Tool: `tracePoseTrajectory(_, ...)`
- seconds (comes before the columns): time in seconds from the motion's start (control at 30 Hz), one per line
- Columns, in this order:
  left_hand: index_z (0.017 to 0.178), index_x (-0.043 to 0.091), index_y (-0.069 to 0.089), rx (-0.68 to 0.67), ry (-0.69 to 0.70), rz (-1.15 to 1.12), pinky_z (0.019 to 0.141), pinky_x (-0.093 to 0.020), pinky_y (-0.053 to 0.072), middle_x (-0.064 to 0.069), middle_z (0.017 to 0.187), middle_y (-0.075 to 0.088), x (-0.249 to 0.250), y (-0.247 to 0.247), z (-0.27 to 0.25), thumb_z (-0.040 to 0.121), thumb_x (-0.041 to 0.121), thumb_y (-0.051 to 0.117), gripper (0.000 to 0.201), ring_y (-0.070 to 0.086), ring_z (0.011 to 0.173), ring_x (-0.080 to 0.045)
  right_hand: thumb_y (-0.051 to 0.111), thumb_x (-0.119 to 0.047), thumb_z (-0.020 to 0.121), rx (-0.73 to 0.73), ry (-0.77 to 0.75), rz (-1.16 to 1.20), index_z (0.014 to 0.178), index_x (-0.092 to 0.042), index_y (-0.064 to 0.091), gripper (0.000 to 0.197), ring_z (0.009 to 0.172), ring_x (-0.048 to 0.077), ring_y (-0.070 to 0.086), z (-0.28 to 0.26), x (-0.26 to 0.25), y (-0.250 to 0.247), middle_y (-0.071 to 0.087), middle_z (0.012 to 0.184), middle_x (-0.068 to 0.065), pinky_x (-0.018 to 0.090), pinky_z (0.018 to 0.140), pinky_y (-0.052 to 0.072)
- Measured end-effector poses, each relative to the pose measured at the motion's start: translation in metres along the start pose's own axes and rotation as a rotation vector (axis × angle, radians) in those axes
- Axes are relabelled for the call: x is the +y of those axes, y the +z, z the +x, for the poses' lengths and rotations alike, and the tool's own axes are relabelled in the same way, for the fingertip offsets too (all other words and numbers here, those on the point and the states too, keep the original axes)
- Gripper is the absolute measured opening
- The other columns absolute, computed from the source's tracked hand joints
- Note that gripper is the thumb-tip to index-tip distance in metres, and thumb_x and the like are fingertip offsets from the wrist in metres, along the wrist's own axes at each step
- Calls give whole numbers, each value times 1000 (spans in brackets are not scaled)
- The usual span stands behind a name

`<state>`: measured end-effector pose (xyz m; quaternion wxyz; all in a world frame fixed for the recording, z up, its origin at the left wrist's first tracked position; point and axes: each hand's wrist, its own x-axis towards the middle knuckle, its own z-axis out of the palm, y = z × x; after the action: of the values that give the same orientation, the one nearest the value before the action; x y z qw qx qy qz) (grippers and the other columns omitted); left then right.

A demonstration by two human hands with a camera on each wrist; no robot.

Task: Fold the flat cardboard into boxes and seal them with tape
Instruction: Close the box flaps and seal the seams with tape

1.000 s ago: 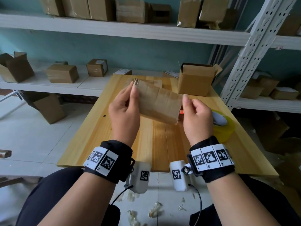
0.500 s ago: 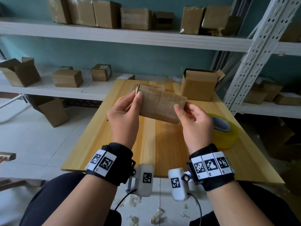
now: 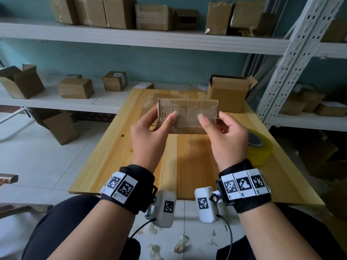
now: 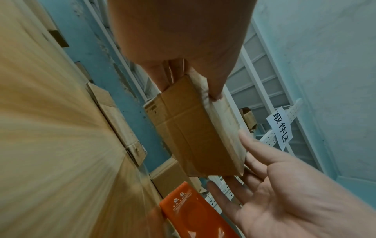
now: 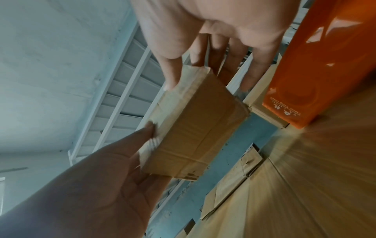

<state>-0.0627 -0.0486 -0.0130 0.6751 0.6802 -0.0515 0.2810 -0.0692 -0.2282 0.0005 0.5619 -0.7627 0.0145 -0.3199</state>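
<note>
A flattened brown cardboard box (image 3: 189, 117) hangs above the wooden table (image 3: 131, 166), level, with its broad face toward me. My left hand (image 3: 169, 120) pinches its left end, thumb on the near face and fingers behind. My right hand (image 3: 208, 121) pinches the right end the same way. From the left wrist, the cardboard (image 4: 183, 128) runs from my left hand (image 4: 193, 77) down to the other hand's thumb. The right wrist view has the cardboard (image 5: 195, 132) under my right hand (image 5: 195, 70).
A yellow tape roll (image 3: 260, 150) lies at the table's right edge, beside my right wrist. An orange tape cutter (image 4: 195, 212) sits under the cardboard. An open box (image 3: 228, 94) stands at the back right, flat cardboard sheets (image 3: 150, 97) at the back. Shelves with boxes surround the table.
The cardboard has turned from a slant to level and moved a little up and away. My right thumb shifted onto its near face at the right end.
</note>
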Motion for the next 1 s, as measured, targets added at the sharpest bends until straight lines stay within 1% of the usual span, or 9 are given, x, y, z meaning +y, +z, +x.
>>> tracePoseTrajectory(0.1, 116, 16, 80, -57, 8, -4, 90, -40, 64, 7, 106, 81, 2, 3, -4, 93, 34, 83, 29, 76, 102, -11, 85, -48, 84, 44, 0, 32, 128, -17, 73, 55, 110, 1, 66, 0, 0, 0, 74, 115, -12, 32, 98, 58)
tracePoseTrajectory(0.2, 113, 14, 81, -43, -23, -33, 89, -40, 64, 5, 102, 82, 2, 3, -5, 92, 31, 83, 27, 78, 99, -13, 86, -45, 84, 61, -23, 35, 121, -18, 76, 47, 104, 7, 72, 1, 3, 0, 77, 108, -8, 39, 90, 62)
tracePoseTrajectory(0.3, 112, 14, 81, -47, -49, -34, 88, -41, 65, 5, 101, 83, 4, 4, -8, 94, 29, 82, 23, 79, 98, -14, 82, -52, 84, 22, 8, 24, 121, -21, 76, 48, 105, 8, 73, 2, 7, 0, 78, 109, -9, 40, 88, 63)
tracePoseTrajectory(0.4, 110, 18, 80, -46, -15, 19, 87, -41, 65, 8, 100, 82, 4, 8, -12, 96, 28, 81, 17, 78, 97, -10, 81, -52, 85, -35, 1, -35, 127, -24, 71, 51, 109, 6, 69, 0, 6, 0, 74, 116, -11, 33, 89, 62)
tracePoseTrajectory(0.47, 112, 20, 79, -42, -1, 41, 86, -33, 64, 12, 101, 81, 6, 9, -14, 94, 28, 82, 19, 76, 97, -6, 84, -48, 83, -34, -7, -52, 129, -24, 67, 54, 109, 5, 67, -2, 3, -2, 72, 119, -10, 25, 85, 60)
tracePoseTrajectory(0.53, 111, 21, 80, -35, 21, 71, 86, -29, 63, 15, 99, 80, 7, 9, -16, 92, 29, 85, 21, 76, 97, -3, 86, -45, 82, -16, -8, -61, 127, -24, 66, 53, 108, 7, 67, -3, 2, -3, 72, 118, -9, 23, 83, 59)
tracePoseTrajectory(0.7, 109, 22, 81, -23, 16, 96, 88, -33, 63, 15, 98, 81, 9, 6, -14, 90, 32, 86, 22, 75, 96, -2, 87, -43, 81, -16, 36, -51, 124, -23, 66, 52, 104, 6, 68, -4, 0, -1, 73, 115, -9, 21, 81, 59)
tracePoseTrajectory(0.83, 112, 25, 79, -19, 55, 168, 82, -31, 64, 16, 100, 79, 9, 10, -19, 89, 38, 87, 28, 75, 95, -4, 90, -48, 75, -43, 41, -95, 126, -25, 57, 65, 102, 1, 59, -5, -4, 0, 63, 117, -12, 8, 70, 47)
tracePoseTrajectory(1.0, 108, 28, 80, 16, 123, 228, 81, -32, 62, 19, 97, 78, 9, 12, -21, 88, 40, 87, 24, 74, 93, -6, 92, -49, 72, -43, 32, -109, 124, -25, 52, 70, 104, 6, 56, -5, -3, -2, 61, 121, -7, 8, 70, 41)
